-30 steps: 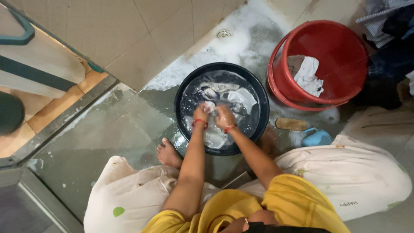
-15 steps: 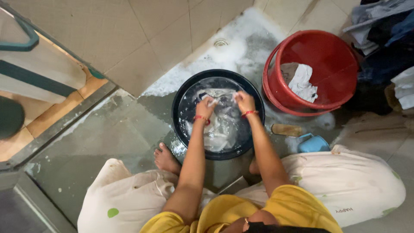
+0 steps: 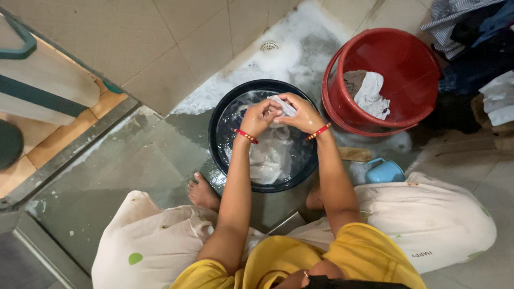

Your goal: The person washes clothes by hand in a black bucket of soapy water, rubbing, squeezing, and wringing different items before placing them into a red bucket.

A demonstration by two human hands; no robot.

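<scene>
Both hands have come up out of the water since a moment ago, the left hand and right hand now clenched together on a pale cloth (dripping, probably) above the black basin, red bucket at two o'clock.

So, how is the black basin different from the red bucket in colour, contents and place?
The black basin holds soapy water and pale laundry; the red bucket holds only one crumpled white cloth, with no water visible. The basin sits directly before the person, with the left hand and right hand gripping a cloth above it; the bucket stands to its right, untouched. The bucket looks deeper. Both are round and stand on the wet floor.
</scene>
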